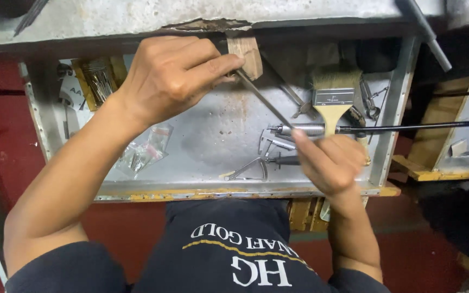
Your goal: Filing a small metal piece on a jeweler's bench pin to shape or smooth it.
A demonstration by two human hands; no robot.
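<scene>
Left hand (172, 76) pinching upper end of thin grey metal rod (264, 100); rod slanting down-right to right hand (332, 163), gripping lower end over open grey metal drawer (213, 141).

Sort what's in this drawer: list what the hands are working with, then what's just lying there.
In hand:
- thin metal rod, held by left hand and right hand
- wooden block at the rod's upper end

Lying about:
- paintbrush
- clear bags
- box of nails
- small metal tools
- metal drawer
</scene>
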